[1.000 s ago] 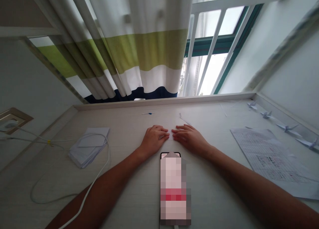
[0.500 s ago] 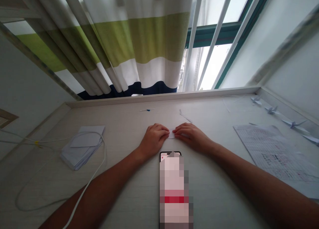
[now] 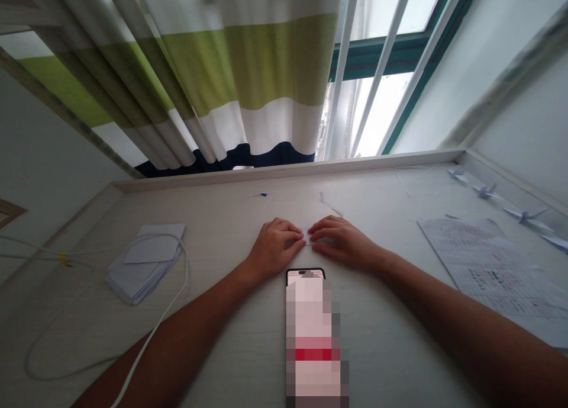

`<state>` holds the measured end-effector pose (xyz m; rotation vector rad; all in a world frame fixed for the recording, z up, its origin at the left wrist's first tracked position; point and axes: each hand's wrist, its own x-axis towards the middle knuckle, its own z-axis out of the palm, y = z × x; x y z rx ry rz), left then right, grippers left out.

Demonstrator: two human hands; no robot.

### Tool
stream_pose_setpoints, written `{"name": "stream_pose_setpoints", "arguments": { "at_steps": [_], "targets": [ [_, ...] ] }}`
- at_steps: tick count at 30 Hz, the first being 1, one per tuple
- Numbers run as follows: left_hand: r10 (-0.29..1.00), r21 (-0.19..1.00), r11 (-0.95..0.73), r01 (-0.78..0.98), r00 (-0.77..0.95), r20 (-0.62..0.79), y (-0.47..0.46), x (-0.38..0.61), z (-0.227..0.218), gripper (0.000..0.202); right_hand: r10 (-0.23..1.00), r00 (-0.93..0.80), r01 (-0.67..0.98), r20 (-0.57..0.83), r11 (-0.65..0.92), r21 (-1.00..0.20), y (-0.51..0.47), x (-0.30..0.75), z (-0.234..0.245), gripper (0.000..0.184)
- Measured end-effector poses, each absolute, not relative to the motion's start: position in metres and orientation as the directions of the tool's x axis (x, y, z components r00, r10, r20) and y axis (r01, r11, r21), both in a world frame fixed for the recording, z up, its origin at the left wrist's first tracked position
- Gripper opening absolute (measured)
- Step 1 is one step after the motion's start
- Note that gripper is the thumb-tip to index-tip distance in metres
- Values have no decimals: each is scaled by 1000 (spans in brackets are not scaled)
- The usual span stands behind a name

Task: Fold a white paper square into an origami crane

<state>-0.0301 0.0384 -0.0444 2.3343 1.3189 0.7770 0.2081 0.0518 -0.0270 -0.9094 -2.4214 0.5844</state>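
Both my hands rest on the pale wooden desk [image 3: 231, 337], fingertips meeting over a small white piece of paper [image 3: 306, 233]. My left hand [image 3: 274, 247] lies curled with its fingers pressed on the paper's left side. My right hand [image 3: 339, 237] presses the right side with fingers held together. Most of the paper is hidden under the fingers. A phone [image 3: 313, 337] lies flat on the desk just below my hands, between my forearms.
A stack of white paper squares [image 3: 144, 261] and a white cable [image 3: 164, 319] lie at left. A printed sheet [image 3: 492, 269] lies at right, with several folded paper cranes [image 3: 486, 190] along the right wall. Paper scraps [image 3: 331, 205] lie near the curtained window.
The view has tilted slightly. My fingertips have closed in on the small paper; the hands stay in the same spot on the desk.
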Motion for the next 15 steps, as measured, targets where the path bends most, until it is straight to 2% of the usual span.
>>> {"name": "stream_pose_setpoints", "arguments": {
  "at_steps": [9, 15],
  "targets": [
    [857, 555, -512, 655, 426, 289, 40, -31, -46, 12, 694, -654, 440, 301, 673, -595, 58, 211, -32, 12],
    [860, 562, -508, 652, 418, 293, 40, -31, -47, 13, 722, -616, 471, 316, 658, -587, 58, 206, -34, 17]
  ]
}}
